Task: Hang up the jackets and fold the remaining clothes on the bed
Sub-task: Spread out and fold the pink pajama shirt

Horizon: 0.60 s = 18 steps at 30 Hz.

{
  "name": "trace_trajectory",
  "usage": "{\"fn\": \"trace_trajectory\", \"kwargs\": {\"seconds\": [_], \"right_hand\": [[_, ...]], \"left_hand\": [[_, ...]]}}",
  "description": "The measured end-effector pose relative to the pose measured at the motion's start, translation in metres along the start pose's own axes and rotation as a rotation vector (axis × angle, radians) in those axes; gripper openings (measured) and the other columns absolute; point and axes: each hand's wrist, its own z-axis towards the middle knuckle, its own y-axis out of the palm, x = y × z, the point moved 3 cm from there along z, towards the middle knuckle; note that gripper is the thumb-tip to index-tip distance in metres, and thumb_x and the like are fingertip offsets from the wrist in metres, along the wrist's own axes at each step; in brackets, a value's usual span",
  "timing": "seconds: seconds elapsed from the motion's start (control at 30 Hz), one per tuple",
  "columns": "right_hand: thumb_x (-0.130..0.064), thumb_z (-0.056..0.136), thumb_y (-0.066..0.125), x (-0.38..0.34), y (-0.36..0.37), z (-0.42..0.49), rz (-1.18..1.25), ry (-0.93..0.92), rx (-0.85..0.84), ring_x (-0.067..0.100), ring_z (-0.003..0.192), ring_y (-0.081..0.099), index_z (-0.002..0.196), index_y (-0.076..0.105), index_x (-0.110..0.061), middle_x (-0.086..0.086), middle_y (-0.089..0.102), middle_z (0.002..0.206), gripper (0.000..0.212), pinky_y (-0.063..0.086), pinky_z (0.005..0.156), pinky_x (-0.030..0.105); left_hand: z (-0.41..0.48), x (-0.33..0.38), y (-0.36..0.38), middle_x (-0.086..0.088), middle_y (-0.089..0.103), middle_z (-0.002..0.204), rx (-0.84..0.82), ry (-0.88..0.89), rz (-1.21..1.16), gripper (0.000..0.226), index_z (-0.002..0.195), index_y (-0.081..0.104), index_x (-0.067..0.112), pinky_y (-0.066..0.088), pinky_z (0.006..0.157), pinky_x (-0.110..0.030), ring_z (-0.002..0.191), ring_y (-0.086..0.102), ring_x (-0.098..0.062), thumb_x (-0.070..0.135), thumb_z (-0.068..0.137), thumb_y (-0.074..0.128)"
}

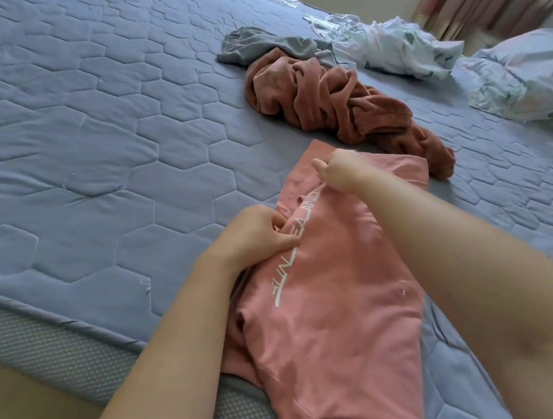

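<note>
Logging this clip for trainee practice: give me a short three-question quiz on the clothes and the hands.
1. True or false: the left hand and the right hand both grip the pink T-shirt.
2. Which lies crumpled on the mattress just beyond it? A) rust-brown garment B) black jacket C) white towel
3. Fill in: the T-shirt's lettering is ____.
Key: 1 true; 2 A; 3 white.

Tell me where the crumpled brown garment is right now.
In the head view, the brown garment lies crumpled right of centre on the mattress, just beyond the pink shirt and overlapping the grey garment behind it.
</note>
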Motion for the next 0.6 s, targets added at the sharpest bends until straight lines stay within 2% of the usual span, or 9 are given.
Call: {"fn": "trace_trajectory", "kwargs": {"seconds": [0.07, 0.13, 0.2, 0.27, 0.33, 0.4, 0.43, 0.5, 0.6], "right_hand": [[-0.045, 0.097, 0.043, 0.006, -0.007, 0.004, -0.056, 0.038, 0.058, 0.033, 0.108, 0.057, 0.109, 0.063, -0.005, 0.015, 0.062, 0.118, 0.046, 0.039, 0.079, 0.032], [-0.046, 0.09, 0.054, 0.013, -0.011, 0.004, -0.104, 0.059, 0.129, 0.032, 0.101, 0.06, 0.097, 0.063, -0.011, 0.012, 0.065, 0.111, 0.037, 0.039, 0.073, 0.03], [-0.055, 0.081, 0.063, 0.019, -0.012, 0.0, -0.153, 0.092, 0.198, 0.03, 0.097, 0.062, 0.09, 0.062, -0.015, 0.007, 0.066, 0.102, 0.041, 0.039, 0.07, 0.029], [-0.064, 0.074, 0.066, 0.026, -0.011, -0.003, -0.177, 0.153, 0.2, 0.028, 0.097, 0.063, 0.089, 0.062, -0.018, 0.004, 0.064, 0.096, 0.049, 0.038, 0.069, 0.029], [-0.062, 0.073, 0.07, 0.034, -0.008, -0.006, -0.195, 0.226, 0.155, 0.028, 0.106, 0.061, 0.106, 0.061, -0.016, 0.004, 0.063, 0.111, 0.058, 0.038, 0.071, 0.03], [-0.055, 0.071, 0.075, 0.044, -0.003, -0.008, -0.182, 0.32, 0.109, 0.029, 0.116, 0.056, 0.128, 0.048, -0.01, 0.006, 0.055, 0.128, 0.078, 0.038, 0.075, 0.032], [-0.052, 0.071, 0.077, 0.05, 0.0, -0.011, -0.143, 0.368, 0.094, 0.029, 0.119, 0.055, 0.133, 0.041, -0.008, 0.007, 0.053, 0.131, 0.084, 0.038, 0.076, 0.033], [-0.043, 0.076, 0.075, 0.061, 0.005, -0.014, -0.025, 0.443, 0.093, 0.029, 0.118, 0.055, 0.132, 0.035, -0.007, 0.008, 0.055, 0.128, 0.078, 0.038, 0.075, 0.032], [-0.032, 0.083, 0.065, 0.072, 0.005, -0.018, 0.12, 0.494, 0.152, 0.03, 0.113, 0.058, 0.124, 0.049, -0.006, 0.01, 0.06, 0.118, 0.051, 0.042, 0.079, 0.031]], "left_hand": [[0.003, 0.004, -0.002, -0.006, 0.063, 0.068, 0.033, 0.06, 0.067, 0.023, 0.074, 0.07, 0.008, 0.039, 0.057, -0.025, 0.063, 0.054, -0.016, 0.031, 0.076, 0.074], [0.006, 0.006, -0.002, 0.002, 0.061, 0.067, 0.047, 0.093, 0.102, 0.017, 0.073, 0.067, 0.014, 0.042, 0.06, -0.029, 0.068, 0.056, -0.015, 0.029, 0.072, 0.074], [0.007, 0.011, -0.001, 0.009, 0.057, 0.066, 0.046, 0.119, 0.112, 0.012, 0.069, 0.061, 0.023, 0.039, 0.061, -0.027, 0.069, 0.053, -0.012, 0.024, 0.07, 0.073], [0.007, 0.015, 0.004, 0.01, 0.058, 0.068, 0.035, 0.164, 0.089, 0.015, 0.07, 0.058, 0.026, 0.042, 0.063, -0.027, 0.069, 0.052, -0.012, 0.018, 0.069, 0.07], [0.006, 0.018, 0.008, 0.009, 0.058, 0.069, 0.006, 0.204, 0.066, 0.016, 0.07, 0.057, 0.025, 0.043, 0.064, -0.027, 0.068, 0.052, -0.012, 0.013, 0.068, 0.068], [0.005, 0.02, 0.012, 0.009, 0.057, 0.068, -0.039, 0.228, 0.049, 0.02, 0.069, 0.056, 0.025, 0.04, 0.061, -0.024, 0.066, 0.05, -0.011, 0.008, 0.067, 0.065], [0.005, 0.021, 0.013, 0.009, 0.056, 0.067, -0.059, 0.233, 0.04, 0.021, 0.068, 0.055, 0.025, 0.039, 0.06, -0.022, 0.065, 0.049, -0.01, 0.006, 0.066, 0.065], [0.004, 0.023, 0.015, 0.007, 0.057, 0.067, -0.078, 0.238, 0.018, 0.021, 0.068, 0.056, 0.025, 0.039, 0.06, -0.022, 0.063, 0.049, -0.008, 0.007, 0.065, 0.066], [0.003, 0.023, 0.017, 0.005, 0.059, 0.068, -0.071, 0.222, 0.007, 0.014, 0.07, 0.06, 0.02, 0.041, 0.063, -0.025, 0.061, 0.048, -0.008, 0.013, 0.067, 0.071]]}}
